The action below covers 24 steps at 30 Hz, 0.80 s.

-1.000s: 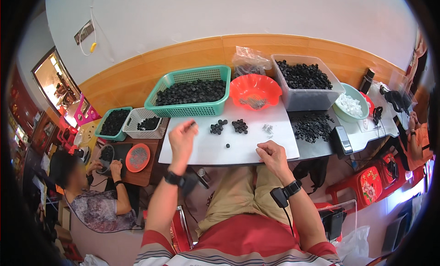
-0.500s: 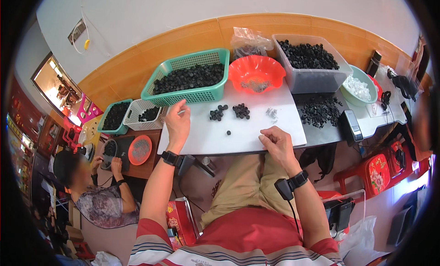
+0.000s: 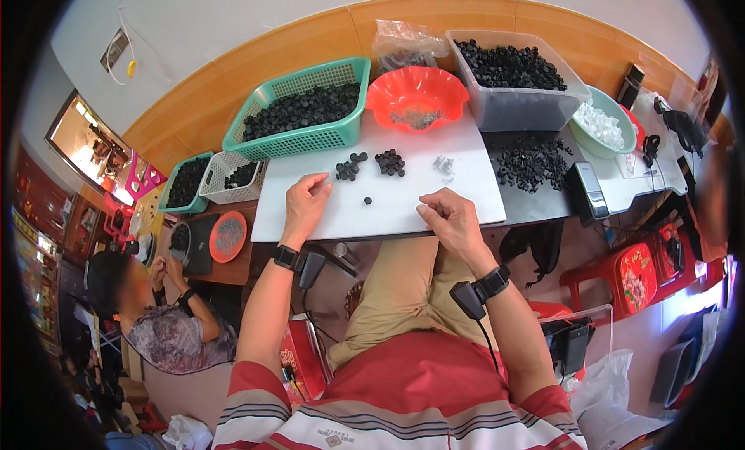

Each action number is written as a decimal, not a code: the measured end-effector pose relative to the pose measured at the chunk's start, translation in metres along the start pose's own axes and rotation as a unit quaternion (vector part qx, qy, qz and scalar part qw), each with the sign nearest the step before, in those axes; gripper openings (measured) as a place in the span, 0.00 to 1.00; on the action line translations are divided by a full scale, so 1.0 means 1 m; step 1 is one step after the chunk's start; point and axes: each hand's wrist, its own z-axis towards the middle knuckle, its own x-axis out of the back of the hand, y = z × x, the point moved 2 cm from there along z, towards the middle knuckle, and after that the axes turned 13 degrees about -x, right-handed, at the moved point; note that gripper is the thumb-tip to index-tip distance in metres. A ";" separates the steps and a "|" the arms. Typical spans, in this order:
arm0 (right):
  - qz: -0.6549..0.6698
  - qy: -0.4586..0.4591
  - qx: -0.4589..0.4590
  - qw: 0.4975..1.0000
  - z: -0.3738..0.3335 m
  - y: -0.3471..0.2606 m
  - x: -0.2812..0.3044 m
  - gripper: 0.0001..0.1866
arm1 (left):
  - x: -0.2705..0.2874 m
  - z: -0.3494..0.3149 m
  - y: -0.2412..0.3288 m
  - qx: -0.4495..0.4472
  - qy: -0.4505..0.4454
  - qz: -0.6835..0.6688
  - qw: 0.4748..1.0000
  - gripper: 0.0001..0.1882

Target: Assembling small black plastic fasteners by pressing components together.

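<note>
My left hand point(image 3: 305, 209) hovers over the left part of a white board point(image 3: 287, 177), its fingers bent and the thumb apart from them. Nothing shows between them. Over the board's right front edge, my right hand point(image 3: 452, 220) has thumb and forefinger pinched together; whatever they hold, if anything, is too small to make out. One small black round piece point(image 3: 368, 201) lies alone between my hands. Behind it sit a loose group of black caps point(image 3: 351, 167) and a tighter group of black parts point(image 3: 390, 163). Small clear pieces point(image 3: 443, 165) lie to the right of these.
A green basket point(image 3: 306, 143) of black caps, a red scalloped bowl point(image 3: 419, 81) with small metallic-looking bits and a clear bin point(image 3: 518, 109) of black parts stand behind. Loose black parts point(image 3: 534, 164) lie right, beside a dark upright device point(image 3: 587, 192). Another person point(image 3: 182, 326) works at left.
My left hand has come down and slightly right, toward the lone black piece. My right hand stays pinched near the board's front edge. The whole view has shifted a little.
</note>
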 end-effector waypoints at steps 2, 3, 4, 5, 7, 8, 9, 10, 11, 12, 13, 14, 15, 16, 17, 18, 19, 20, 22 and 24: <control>-0.017 0.005 0.025 1.000 0.000 -0.001 0.000 0.10 | 0.001 -0.002 0.004 -0.016 -0.006 0.003 1.000 0.16; -0.017 0.005 0.023 1.000 -0.001 -0.002 0.001 0.10 | 0.001 -0.002 0.007 -0.034 -0.009 0.006 0.999 0.15; -0.020 0.002 0.012 1.000 -0.002 -0.003 0.001 0.10 | 0.001 -0.003 0.008 -0.032 -0.010 0.005 0.999 0.15; -0.024 0.000 0.002 1.000 -0.002 -0.003 0.002 0.10 | 0.001 -0.003 0.009 -0.041 -0.012 0.011 0.999 0.15; -0.021 -0.003 0.007 1.000 0.000 -0.002 0.001 0.10 | 0.001 -0.003 0.009 -0.048 -0.014 0.014 0.999 0.15; -0.017 -0.005 0.012 1.000 -0.001 -0.001 0.000 0.10 | 0.001 -0.003 0.009 -0.059 -0.014 0.022 0.998 0.15; -0.019 -0.005 0.009 1.000 -0.001 0.000 -0.001 0.10 | 0.001 -0.004 0.009 -0.071 -0.013 0.031 0.997 0.15; -0.011 0.000 0.000 1.000 -0.001 0.000 -0.001 0.10 | 0.001 -0.004 0.008 -0.068 -0.015 0.028 0.997 0.15; -0.004 0.006 -0.008 1.000 -0.001 -0.002 -0.001 0.10 | 0.000 -0.003 0.008 -0.071 -0.018 0.031 0.997 0.15; -0.007 0.007 -0.012 1.000 -0.001 -0.003 -0.002 0.10 | 0.000 -0.003 0.008 -0.074 -0.020 0.033 0.997 0.15; -0.011 0.007 -0.010 1.000 -0.002 -0.003 -0.002 0.10 | 0.000 -0.004 0.008 -0.071 -0.022 0.029 0.997 0.15; -0.016 0.009 -0.008 1.000 -0.002 -0.004 -0.002 0.10 | 0.000 -0.004 0.009 -0.083 -0.021 0.034 0.996 0.15; -0.020 0.010 -0.011 1.000 -0.002 -0.004 -0.002 0.10 | -0.001 -0.004 0.009 -0.095 -0.019 0.039 0.995 0.15; -0.020 0.010 -0.013 1.000 -0.001 -0.005 -0.002 0.10 | -0.001 -0.004 0.009 -0.093 -0.020 0.033 0.995 0.15; -0.019 0.009 -0.014 1.000 -0.001 -0.004 -0.003 0.10 | 0.001 -0.003 0.010 -0.091 -0.021 0.024 0.995 0.15; -0.024 0.010 -0.018 1.000 -0.001 -0.005 -0.003 0.10 | 0.002 -0.003 0.012 -0.088 -0.022 0.015 0.996 0.15; -0.020 0.008 -0.019 1.000 -0.001 -0.005 -0.003 0.09 | 0.002 -0.004 0.014 -0.085 -0.023 0.010 0.996 0.15; -0.016 0.005 -0.021 1.000 -0.002 -0.006 -0.004 0.09 | 0.003 -0.004 0.017 -0.090 -0.026 -0.001 0.996 0.15; -0.020 0.011 -0.024 0.999 -0.002 -0.005 -0.004 0.09 | 0.003 -0.006 0.022 -0.092 -0.028 -0.016 0.995 0.15; -0.026 0.016 -0.025 0.999 -0.001 -0.005 -0.005 0.09 | 0.001 -0.008 0.027 -0.155 -0.039 0.005 0.987 0.15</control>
